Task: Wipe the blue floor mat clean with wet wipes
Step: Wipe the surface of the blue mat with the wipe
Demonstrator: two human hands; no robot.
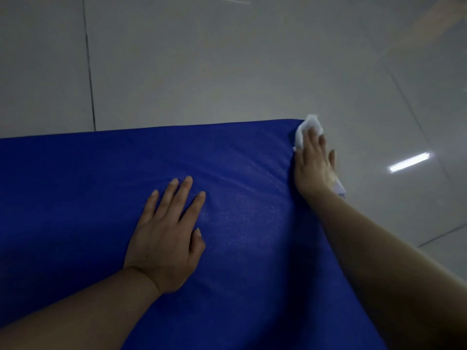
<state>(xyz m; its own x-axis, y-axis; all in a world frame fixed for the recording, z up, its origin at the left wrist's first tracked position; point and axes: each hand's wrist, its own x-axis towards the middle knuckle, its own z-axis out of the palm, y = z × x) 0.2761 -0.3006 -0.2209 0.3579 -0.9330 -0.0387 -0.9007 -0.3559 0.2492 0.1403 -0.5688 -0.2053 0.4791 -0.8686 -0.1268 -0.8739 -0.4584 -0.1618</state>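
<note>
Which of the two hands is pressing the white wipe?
The right hand, at the mat's far right corner, presses the wipe. The left hand lies flat on bare mat.

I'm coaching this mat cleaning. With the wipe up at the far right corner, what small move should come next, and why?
Probably draw the right hand and its wet wipe back along the blue mat right edge: the wipe sits at the far corner, and the left hand lies flat, steadying the mat.
</note>
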